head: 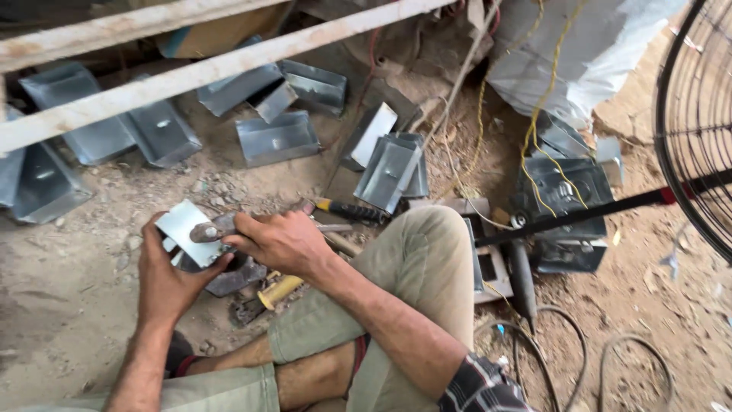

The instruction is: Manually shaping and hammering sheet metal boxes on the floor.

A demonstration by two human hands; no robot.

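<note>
Dusty dirt floor (69, 305) strewn with folded sheet-metal trays (278, 139) | left hand (164, 278) grips small bent shiny metal piece (187, 229) above the ground | right hand (286, 243) clamped on pliers (217, 229) biting it

Single head-worn view, looking steeply down, close over hands, lap, dirt floor (69, 305)

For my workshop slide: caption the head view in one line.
Seated on dirt, left hand holds a bent grey sheet-metal piece while right hand grips a metal tool against it.
</note>
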